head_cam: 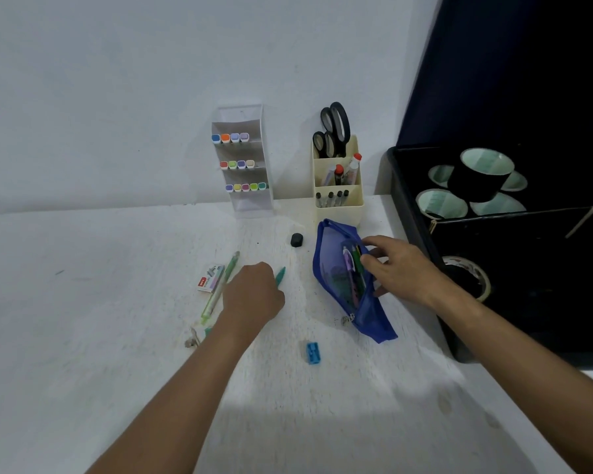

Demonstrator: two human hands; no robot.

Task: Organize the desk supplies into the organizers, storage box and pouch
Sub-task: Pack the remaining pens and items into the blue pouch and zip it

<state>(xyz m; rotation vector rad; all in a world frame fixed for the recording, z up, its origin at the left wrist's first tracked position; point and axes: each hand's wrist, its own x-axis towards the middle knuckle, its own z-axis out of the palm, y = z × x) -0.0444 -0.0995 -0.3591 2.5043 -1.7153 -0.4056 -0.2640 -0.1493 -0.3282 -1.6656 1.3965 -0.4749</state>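
Arms reach out: left hand [254, 295] grips a teal pen [280, 276] while right hand [396, 265] holds the pouch [336, 268] open (ready for it).

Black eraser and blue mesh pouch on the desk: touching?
Apart. The head view shows bare white desk between the small black eraser and the blue mesh pouch.

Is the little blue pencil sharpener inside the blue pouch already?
No, the small blue plastic pencil sharpener lies on the white desk, outside the blue mesh zip pouch.
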